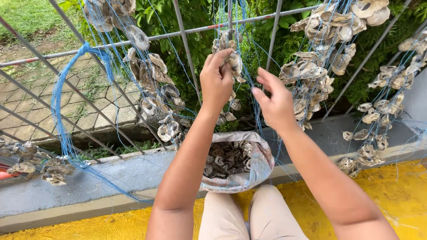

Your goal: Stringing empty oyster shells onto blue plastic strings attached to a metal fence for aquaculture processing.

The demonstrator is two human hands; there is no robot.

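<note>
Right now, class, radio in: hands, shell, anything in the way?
Left hand pinching an oyster shell on the blue line. Right hand open beside it. Sack of shells below; nothing blocking.

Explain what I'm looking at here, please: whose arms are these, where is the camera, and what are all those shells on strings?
The camera sits on a person's head and looks down, so the two bare arms are that person's own. The left hand pinches an oyster shell on a strand of blue line. The right hand is open beside the line, holding nothing. Strings of shells hang from a metal fence. Between the knees, on a grey ledge, stands an open sack of loose shells.
</note>
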